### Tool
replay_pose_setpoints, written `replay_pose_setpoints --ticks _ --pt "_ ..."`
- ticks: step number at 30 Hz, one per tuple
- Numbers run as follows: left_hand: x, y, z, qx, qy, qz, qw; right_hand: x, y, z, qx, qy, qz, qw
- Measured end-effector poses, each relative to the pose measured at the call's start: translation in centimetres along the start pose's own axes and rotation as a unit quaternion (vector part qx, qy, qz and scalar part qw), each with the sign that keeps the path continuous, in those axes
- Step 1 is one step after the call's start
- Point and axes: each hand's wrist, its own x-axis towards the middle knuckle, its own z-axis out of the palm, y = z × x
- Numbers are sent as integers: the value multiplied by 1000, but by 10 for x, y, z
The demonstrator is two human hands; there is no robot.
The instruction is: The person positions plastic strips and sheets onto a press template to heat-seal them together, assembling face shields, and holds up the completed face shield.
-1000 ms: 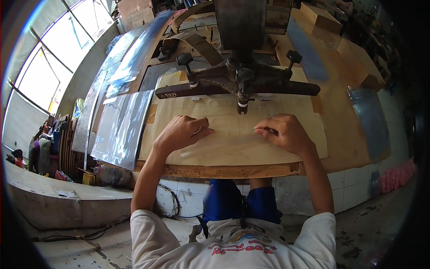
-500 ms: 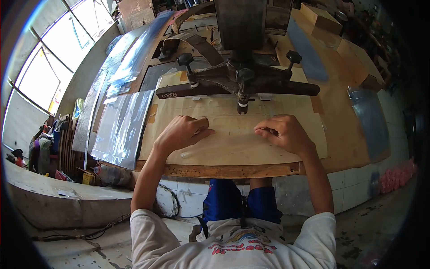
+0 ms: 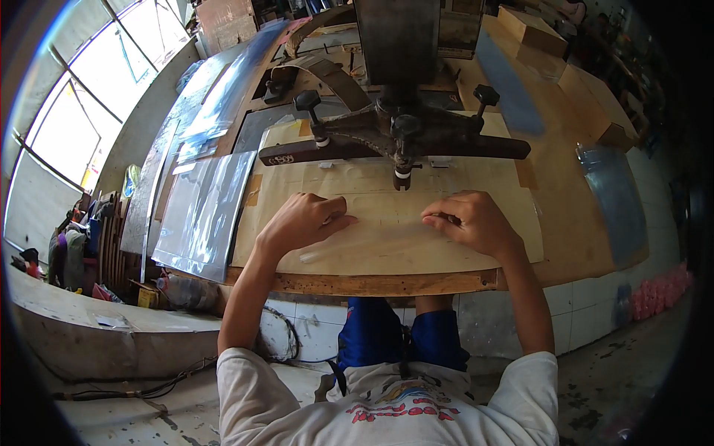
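A thin clear plastic sheet (image 3: 364, 241), hard to make out, lies on the cream board (image 3: 282, 178) on the table. My left hand (image 3: 306, 220) pinches at its left side, thumb and forefinger together. On the right, my right hand (image 3: 470, 220) is pinched in the same way at the sheet's other side. Just beyond both hands is a dark metal press bar (image 3: 468, 143), raised above the board. Its central clamp (image 3: 402, 175) sits between and beyond my hands.
Clear plastic sheets (image 3: 201, 208) are stacked to the left, with more film (image 3: 613, 201) on the right. Cardboard boxes (image 3: 595, 104) stand at the back right. The wooden table edge (image 3: 387, 285) runs before me. Part of another person (image 3: 573, 11) shows at the far back right.
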Motion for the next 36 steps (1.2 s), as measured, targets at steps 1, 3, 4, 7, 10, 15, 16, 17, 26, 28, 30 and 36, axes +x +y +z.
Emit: replay_pose_setpoints --ticks 1,3,4,7,10,15,16,17,26,28,30,36 --pt "0 0 0 -1 -1 -1 1000 0 0 0 0 -2 2 1000" --pt "0 0 0 -3 -4 -2 1000 0 0 -1 0 -7 7 1000" --pt "0 0 0 0 -4 -1 1000 0 0 0 -1 -6 4 1000" --pt "0 -1 1 5 -7 -2 1000 -1 2 1 -3 -3 -3 1000" --pt "0 -1 0 8 -12 -8 1000 0 3 1 -2 -1 -4 1000" --pt "0 -1 0 6 -9 -3 1000 -1 3 2 0 -3 6 1000" --pt "0 0 -1 3 -8 -3 1000 -1 3 1 1 -5 8 1000" --pt "1 1 -2 1 -8 -3 1000 -1 3 1 3 -7 11 1000" --pt "0 0 -2 -14 -13 4 1000 -2 4 2 6 -13 13 1000" --pt "-1 1 -1 -17 -8 4 1000 -4 5 2 9 -10 17 1000" --pt "0 2 0 -25 4 0 1000 -4 6 2 9 -3 19 1000" --pt "-2 -1 3 -46 25 39 998 -4 6 3 17 -4 37 999"
